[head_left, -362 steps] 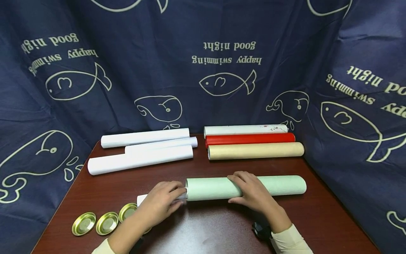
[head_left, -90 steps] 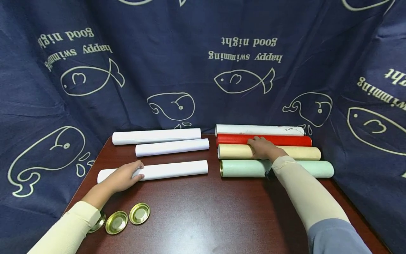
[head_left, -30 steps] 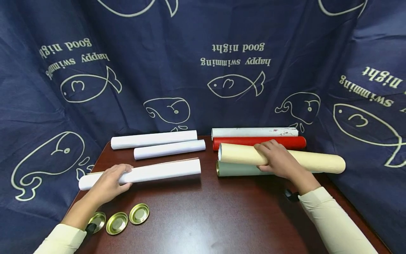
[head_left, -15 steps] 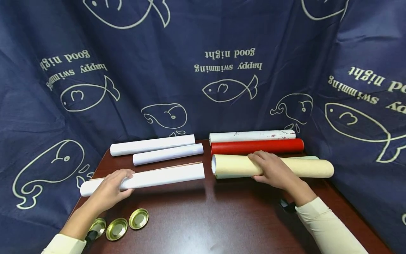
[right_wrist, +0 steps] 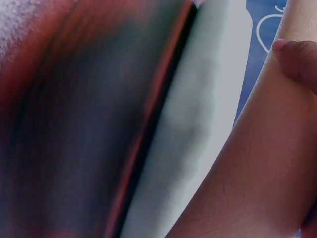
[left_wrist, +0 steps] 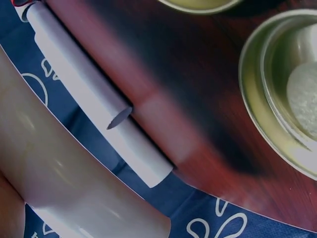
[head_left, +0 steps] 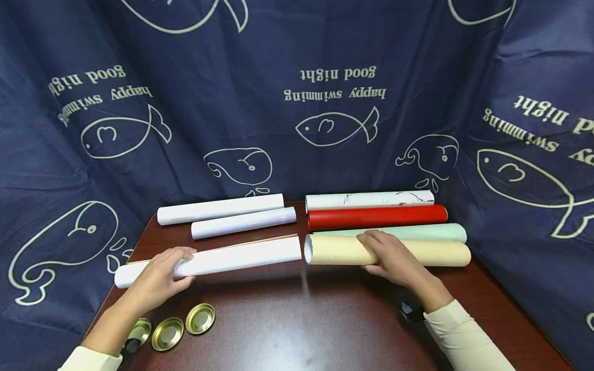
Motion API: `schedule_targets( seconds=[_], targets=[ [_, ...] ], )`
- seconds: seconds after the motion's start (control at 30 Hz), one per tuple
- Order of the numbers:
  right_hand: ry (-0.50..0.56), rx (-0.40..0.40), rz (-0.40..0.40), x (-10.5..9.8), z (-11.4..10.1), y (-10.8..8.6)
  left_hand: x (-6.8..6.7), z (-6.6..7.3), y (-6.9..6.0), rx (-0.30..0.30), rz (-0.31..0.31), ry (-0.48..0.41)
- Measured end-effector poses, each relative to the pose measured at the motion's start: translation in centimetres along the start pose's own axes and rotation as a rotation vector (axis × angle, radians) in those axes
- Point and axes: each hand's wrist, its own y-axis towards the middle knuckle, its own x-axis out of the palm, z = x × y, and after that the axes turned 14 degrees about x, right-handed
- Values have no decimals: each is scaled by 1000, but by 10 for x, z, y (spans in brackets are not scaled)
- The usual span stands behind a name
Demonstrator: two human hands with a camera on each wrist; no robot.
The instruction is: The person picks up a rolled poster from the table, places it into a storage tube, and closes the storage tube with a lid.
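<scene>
My left hand (head_left: 160, 278) grips a white paper roll (head_left: 246, 257) near its left end; the roll, large in the left wrist view (left_wrist: 84, 188), is held above the table. My right hand (head_left: 392, 260) holds a cream cardboard tube (head_left: 334, 250) around its middle, with the open end facing left. Directly behind that tube lies a pale green tube (head_left: 441, 233), partly covered by it. From the right wrist, the cream tube (right_wrist: 247, 158) appears apart from the green tube (right_wrist: 193, 109), and my thumb (right_wrist: 299, 59) presses on its side.
A red tube (head_left: 378, 217) and a white flower-patterned tube (head_left: 371, 200) lie at the back right. Two white paper rolls (head_left: 220, 208) (head_left: 243, 223) lie at the back left. Three gold metal lids (head_left: 168, 334) sit front left, one partly behind my left wrist. A navy curtain (head_left: 241, 103) surrounds the table.
Earlier both hands worked at the green tube, with a white roll at its open end; it now lies at the back. Since then, the right hand has lifted the cream tube forward over it; the left raised another roll.
</scene>
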Motion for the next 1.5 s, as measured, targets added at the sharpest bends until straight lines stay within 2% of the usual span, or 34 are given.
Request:
schedule_targets(
  seconds=[0.13,0.3,0.5,0.83,1.3,1.5],
  targets=[
    [11,7,-1,6,-1,-1,2,3,0,5,-3,-3],
    [15,-14,31,10,0,-3,7,10,2,-6,-42,15],
    [10,-42,75,18,-1,-9,7,15,3,24,-49,21],
    [25,-51,99,24,-2,-14,9,26,15,51,-73,35],
    [22,-64,113,35,-5,-19,38,38,21,58,-80,0],
    [20,-58,104,37,-7,-20,49,46,33,60,-117,1]
  ],
)
